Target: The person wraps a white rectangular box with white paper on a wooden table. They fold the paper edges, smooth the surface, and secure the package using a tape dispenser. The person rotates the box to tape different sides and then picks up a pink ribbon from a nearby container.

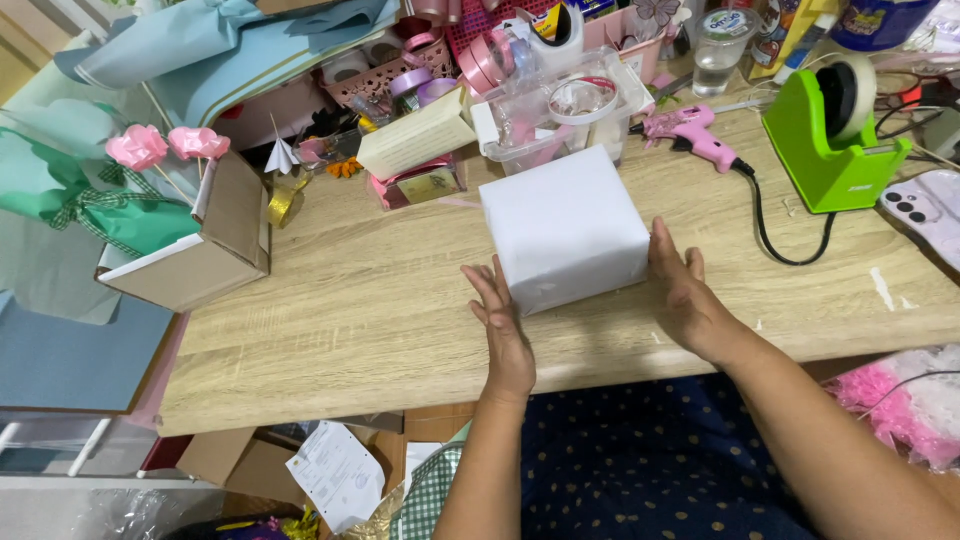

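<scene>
A box wrapped in plain white paper (560,225) sits on the light wooden table (350,310), near its front edge. My left hand (502,320) rests flat against the box's near-left corner, fingers straight and together. My right hand (682,290) presses against the box's right side, fingers pointing away from me. Neither hand lifts the box; both only touch its sides.
A green tape dispenser (832,130), a pink glue gun (690,132) with a black cord, a phone (925,210), a clear bin of ribbon rolls (560,100), a cardboard box (205,245) with pink paper flowers, and coloured paper sheets (200,50) crowd the far and left sides.
</scene>
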